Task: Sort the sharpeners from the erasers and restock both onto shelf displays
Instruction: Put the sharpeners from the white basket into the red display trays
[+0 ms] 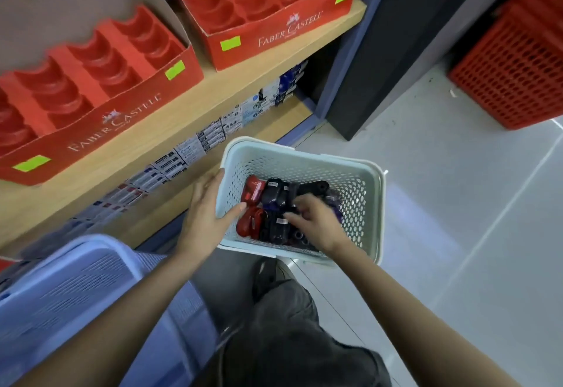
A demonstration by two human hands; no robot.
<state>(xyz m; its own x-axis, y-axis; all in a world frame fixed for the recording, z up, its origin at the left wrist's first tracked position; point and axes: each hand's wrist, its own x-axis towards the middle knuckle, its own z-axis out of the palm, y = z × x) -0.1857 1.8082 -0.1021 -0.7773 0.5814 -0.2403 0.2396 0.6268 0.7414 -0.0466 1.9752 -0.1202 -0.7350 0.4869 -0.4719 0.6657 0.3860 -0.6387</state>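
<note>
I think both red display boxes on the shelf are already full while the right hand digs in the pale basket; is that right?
Not quite: the head view shows both red display boxes empty, their slots bare. The right hand does dig in the pale basket.

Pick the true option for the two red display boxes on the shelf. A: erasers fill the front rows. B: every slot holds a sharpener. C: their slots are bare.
C: the near display box and the far display box show only bare red slots.
</note>
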